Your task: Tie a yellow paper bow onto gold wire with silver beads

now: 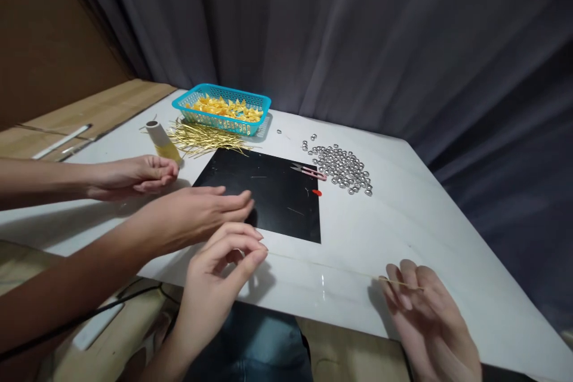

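Observation:
My left hand [224, 274] is closed in a pinch on one end of a thin pale thread [322, 264], near the table's front edge. That thread runs taut to my right hand [432, 316], whose curled fingers hold its other end; a short golden piece shows across those fingers. Beyond my left hand lies a black mat [268, 191]. Thread snips with pink handles [308, 172] rest on its right edge, beside a small red piece [317, 193]. A few fine thread scraps are on the mat.
A co-worker's two hands [192, 215] reach in from the left, close to mine. Behind them stand a thread cone [154, 131], golden twist ties [206, 138] and a blue basket [179, 101] of yellow bows. Silver beads [344, 167] lie heaped on the white table [403, 209].

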